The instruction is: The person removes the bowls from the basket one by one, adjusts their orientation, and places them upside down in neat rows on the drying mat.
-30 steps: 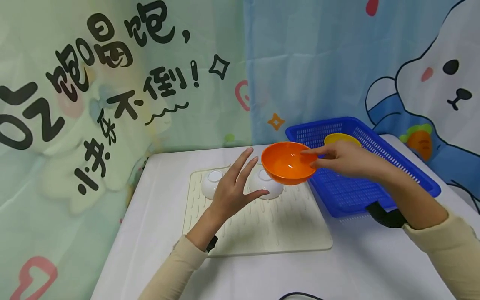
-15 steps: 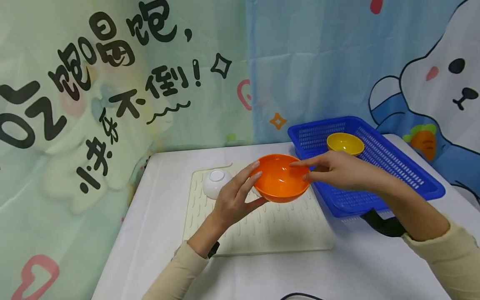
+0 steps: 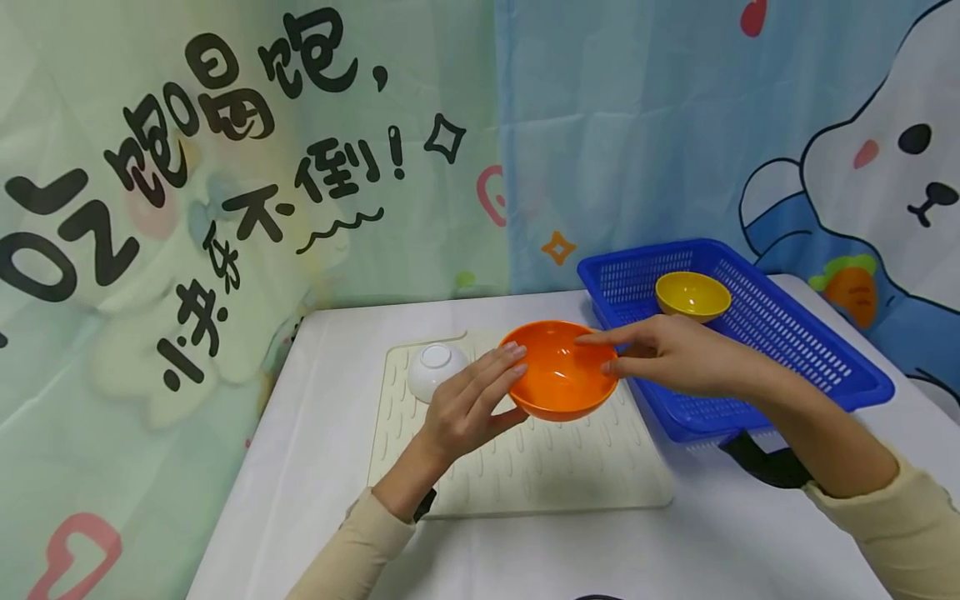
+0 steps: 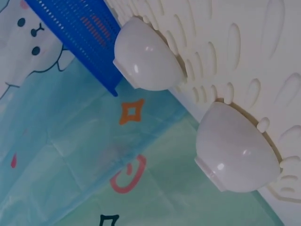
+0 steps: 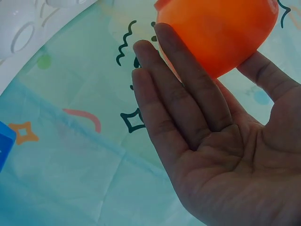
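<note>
An orange bowl is held up over the cream ribbed mat, its inside facing me. My left hand grips its left side, fingers on the wall and thumb lower down. On the right rim, my right hand pinches with thumb and index finger; its other fingers stretch out straight in the right wrist view, beside the bowl. A white bowl rests upside down on the mat. The left wrist view shows two such white bowls; the orange bowl hides the second from the head view.
A blue perforated basket stands right of the mat, with a yellow bowl at its back. Printed curtains hang behind the white-covered table. Part of a black cable shows at the front edge.
The orange bowl has come down and slightly left in my right hand. My left hand, apart from it a second ago, now grips its left side. The yellow bowl has come into fuller view.
</note>
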A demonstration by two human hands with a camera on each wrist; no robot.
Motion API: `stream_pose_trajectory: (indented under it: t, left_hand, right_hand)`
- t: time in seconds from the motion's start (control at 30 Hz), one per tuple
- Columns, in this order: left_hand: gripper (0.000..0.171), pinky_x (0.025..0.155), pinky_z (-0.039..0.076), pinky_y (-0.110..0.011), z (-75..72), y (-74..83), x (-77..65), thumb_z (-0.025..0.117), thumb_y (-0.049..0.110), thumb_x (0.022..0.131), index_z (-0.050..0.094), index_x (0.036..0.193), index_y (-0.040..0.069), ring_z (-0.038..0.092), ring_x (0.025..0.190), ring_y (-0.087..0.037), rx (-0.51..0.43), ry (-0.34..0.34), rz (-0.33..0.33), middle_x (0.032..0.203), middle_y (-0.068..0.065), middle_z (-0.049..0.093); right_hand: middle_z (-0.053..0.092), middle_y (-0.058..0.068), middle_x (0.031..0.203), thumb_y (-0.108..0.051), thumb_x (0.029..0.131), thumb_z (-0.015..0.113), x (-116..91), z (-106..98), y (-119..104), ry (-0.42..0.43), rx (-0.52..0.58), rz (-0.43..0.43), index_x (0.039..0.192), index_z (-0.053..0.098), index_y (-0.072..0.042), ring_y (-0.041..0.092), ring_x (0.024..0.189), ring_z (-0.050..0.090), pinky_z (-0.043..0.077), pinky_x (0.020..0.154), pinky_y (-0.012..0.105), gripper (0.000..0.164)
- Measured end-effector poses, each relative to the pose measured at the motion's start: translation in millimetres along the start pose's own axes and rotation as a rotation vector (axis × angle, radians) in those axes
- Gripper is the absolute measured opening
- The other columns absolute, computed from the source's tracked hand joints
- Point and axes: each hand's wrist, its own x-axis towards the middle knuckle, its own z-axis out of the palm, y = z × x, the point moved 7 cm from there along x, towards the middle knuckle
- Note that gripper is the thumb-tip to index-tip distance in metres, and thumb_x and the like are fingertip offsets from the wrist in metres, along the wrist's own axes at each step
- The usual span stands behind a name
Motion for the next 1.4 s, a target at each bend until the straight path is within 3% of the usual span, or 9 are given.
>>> stream_pose_trajectory:
  t: [0.17,0.37,0.63,0.87,1.07,1.2,1.4]
  left_hand:
    - [0.042,0.088,0.048,-0.033,-2.2,0.8,3.2,0.072,0.022,0.082,0.058,0.110,-0.006,0.060,0.105,-0.029,0.005,0.001,0.020,0.110,-0.021,0.063]
    - [0.041,0.087,0.049,-0.033,-3.7,2.2,6.0,0.069,0.023,0.084,0.058,0.110,-0.006,0.060,0.104,-0.029,0.005,0.001,0.026,0.110,-0.020,0.063]
    - [0.043,0.085,0.050,-0.032,-11.7,7.3,14.2,0.072,0.025,0.081,0.060,0.109,-0.006,0.061,0.102,-0.029,0.008,0.019,0.031,0.108,-0.019,0.064]
    - [0.044,0.084,0.050,-0.029,-22.7,12.9,23.2,0.072,0.028,0.081,0.062,0.109,-0.004,0.062,0.100,-0.025,0.005,-0.004,0.057,0.105,-0.016,0.066]
    - [0.048,0.083,0.050,-0.028,-31.5,19.8,32.3,0.072,0.034,0.078,0.063,0.107,-0.004,0.064,0.097,-0.024,-0.033,-0.041,0.075,0.103,-0.015,0.067]
    - [0.058,0.080,0.052,-0.027,-34.9,18.9,38.7,0.071,0.041,0.074,0.061,0.108,-0.005,0.066,0.093,-0.022,-0.080,-0.065,-0.006,0.102,-0.015,0.067]
    - [0.073,0.073,0.053,-0.022,-35.0,7.7,40.7,0.079,0.044,0.062,0.059,0.112,-0.005,0.068,0.080,-0.017,-0.159,-0.142,-0.242,0.095,-0.011,0.069]
  right_hand:
    - [0.064,0.011,0.106,-0.018,0.092,0.057,-2.2,0.9,-0.2,0.001,0.037,-0.026,0.130,0.052,-0.002,0.016,0.061,0.047,0.050,0.059,0.023,0.041]
    - [0.064,0.012,0.108,-0.017,0.093,0.056,-4.3,1.2,0.5,-0.001,0.048,-0.036,0.131,0.051,-0.002,0.016,0.068,0.051,0.052,0.064,0.024,0.041]
    - [0.062,0.013,0.114,-0.024,0.094,0.055,-10.7,0.1,-3.2,0.007,0.062,-0.070,0.132,0.051,-0.003,0.020,0.094,0.061,0.053,0.079,0.034,0.043]
    - [0.056,0.015,0.124,-0.029,0.095,0.052,-17.9,-6.9,-1.5,0.079,0.086,-0.056,0.138,0.044,-0.010,0.033,0.109,0.056,0.052,0.080,0.046,0.048]
    - [0.050,0.016,0.132,-0.029,0.096,0.050,-20.9,-9.2,2.4,0.105,0.080,-0.048,0.141,0.038,-0.009,0.037,0.117,0.049,0.049,0.083,0.050,0.051]
    - [0.051,0.015,0.131,-0.030,0.096,0.049,-22.3,-9.8,3.3,0.114,0.073,-0.048,0.142,0.036,-0.008,0.037,0.119,0.047,0.048,0.084,0.051,0.053]
    - [0.051,0.014,0.132,-0.028,0.097,0.048,-23.2,-9.4,1.7,0.117,0.063,-0.063,0.143,0.034,-0.008,0.037,0.121,0.045,0.047,0.085,0.051,0.052]
